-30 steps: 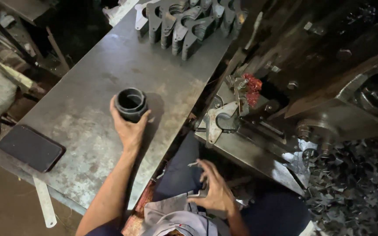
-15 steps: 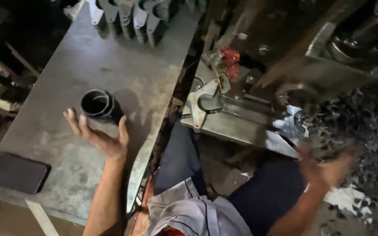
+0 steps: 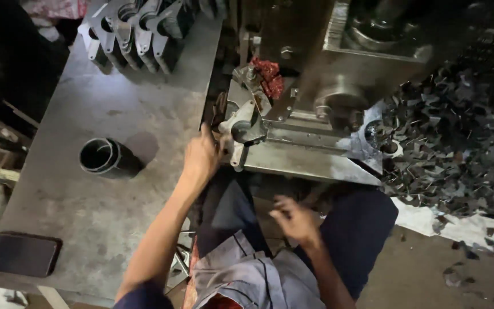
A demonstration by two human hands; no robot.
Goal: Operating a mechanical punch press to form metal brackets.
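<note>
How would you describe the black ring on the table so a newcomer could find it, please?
Start at the grey metal table on the left. The black ring stands near its middle, alone, left of the left hand. It is round and hollow, unlike the flat dark pad and the row of grey brackets.

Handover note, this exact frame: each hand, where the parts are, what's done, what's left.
Left hand: at the metal fixture on the machine's front edge, fingers against it; whether it grips anything cannot be told.
Right hand: empty, open, hovering over the lap, touching nothing.
Black ring-shaped part: standing alone on the steel table, apart from both hands.
Row of grey metal pieces: upright at the table's far end.
Dark flat pad: at the near left corner.
Metal scrap: piled right of the machine.
Done: ring set on the table.
Left: fixture looks unloaded; ring not in it.
</note>
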